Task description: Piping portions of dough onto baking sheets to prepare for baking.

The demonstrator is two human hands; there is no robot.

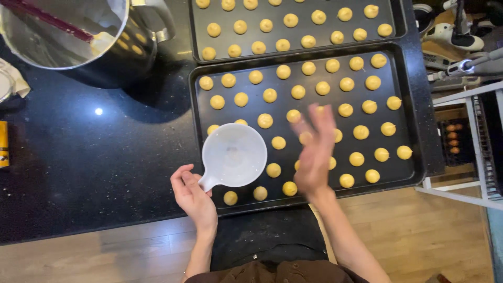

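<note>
Overhead view from a head cam, looking down at a black counter w/ wood floor along the bottom edge.

Nearest, lower centre: two bare forearms rise from the bottom of the frame. Left hand (193,195), lower centre-left, is closed in a pinch on the short handle of a small white bowl (234,155). The handle points down-left toward that hand; the bowl sits up-right of it, held level over the near-left corner of a dark baking tray (406,105). Bowl looks empty or nearly so, can't tell for sure.

Right hand (313,152), centre of frame, is open, fingers spread and pointing up-frame, palm roughly flat, motion-blurred. It hovers just right of the bowl, not touching it, over the tray's middle rows. Holds nothing.

Tray is filled w/ rows of small round yellow dough balls (357,159), evenly spaced; several sit directly under the right hand, a few under the bowl.

Farther, top centre: a second tray (398,21) of the same balls, edge to edge w/ the first.

Top left: a large steel mixing pot (105,36) w/ a red-handled spatula (47,21) inside.

Right edge: a white wire rack (471,147).
</note>
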